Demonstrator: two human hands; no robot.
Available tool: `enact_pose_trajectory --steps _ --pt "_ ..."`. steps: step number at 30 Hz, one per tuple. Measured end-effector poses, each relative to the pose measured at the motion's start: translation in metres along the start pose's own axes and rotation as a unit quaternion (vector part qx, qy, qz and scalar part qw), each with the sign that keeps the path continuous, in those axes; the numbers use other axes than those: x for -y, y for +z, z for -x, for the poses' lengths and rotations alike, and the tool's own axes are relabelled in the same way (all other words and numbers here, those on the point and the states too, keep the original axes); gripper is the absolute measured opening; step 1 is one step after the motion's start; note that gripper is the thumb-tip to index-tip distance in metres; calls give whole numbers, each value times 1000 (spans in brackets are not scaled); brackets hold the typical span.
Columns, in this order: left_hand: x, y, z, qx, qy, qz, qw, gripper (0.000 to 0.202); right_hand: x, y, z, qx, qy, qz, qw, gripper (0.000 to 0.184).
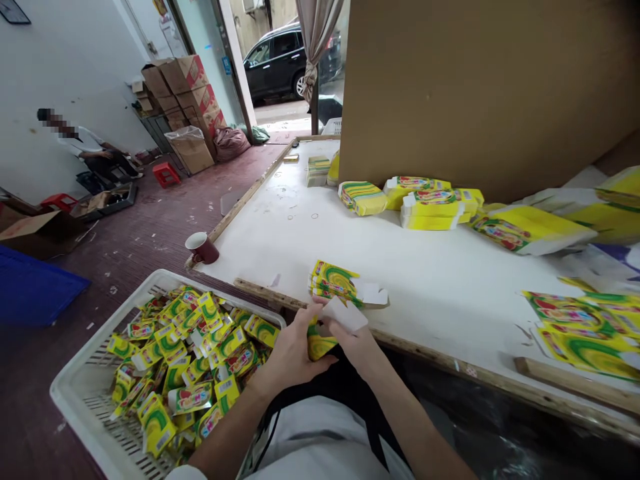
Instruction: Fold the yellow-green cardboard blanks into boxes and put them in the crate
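Observation:
My left hand (295, 350) is wrapped round a small yellow-and-green carton (320, 345) just in front of my body, at the table's near edge. On the other side, my right hand (354, 339) grips the same carton near its white flap (346, 315); some of its fingers are hidden behind the cardboard. Just beyond my hands, several flattened yellow cartons (334, 279) lie on the white table (240, 240), a white flap sticking out to the right. To my left stands a white plastic basket (75, 397) heaped with small yellow cartons (175, 363).
Stacks of flat yellow cartons (435, 208) line a tall brown board (480, 87). More flat cartons (590, 327) lie at right beside a wooden strip (575, 385). A maroon mug (203, 248) stands at the table's left corner. A person (95, 150) sits far left.

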State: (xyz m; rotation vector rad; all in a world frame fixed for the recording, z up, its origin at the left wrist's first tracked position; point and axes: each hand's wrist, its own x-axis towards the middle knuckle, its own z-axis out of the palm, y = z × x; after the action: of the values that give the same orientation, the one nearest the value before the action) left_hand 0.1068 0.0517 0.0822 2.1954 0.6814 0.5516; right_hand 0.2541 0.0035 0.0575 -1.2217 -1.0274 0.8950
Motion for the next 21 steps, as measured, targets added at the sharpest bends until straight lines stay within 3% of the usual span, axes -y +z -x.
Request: enact_pose_trajectory --steps 5,8,10,13,18,21 --pt "5 -4 -4 9 20 -4 1000 65 1 -2 8 44 -32 -3 999 56" --pt "8 -8 -8 27 18 32 999 79 9 -4 17 114 -91 99 984 65" --pt "10 -9 -10 41 22 71 996 96 12 -5 18 139 -120 176 967 55" --pt "12 -9 -9 34 -15 84 996 103 13 -9 14 148 -137 224 953 36" --pt "9 -20 -2 15 -49 -2 999 65 11 -20 11 112 -154 246 950 26" --pt "7 -29 1 0 -71 -36 997 59 17 -26 15 159 -132 273 940 36"
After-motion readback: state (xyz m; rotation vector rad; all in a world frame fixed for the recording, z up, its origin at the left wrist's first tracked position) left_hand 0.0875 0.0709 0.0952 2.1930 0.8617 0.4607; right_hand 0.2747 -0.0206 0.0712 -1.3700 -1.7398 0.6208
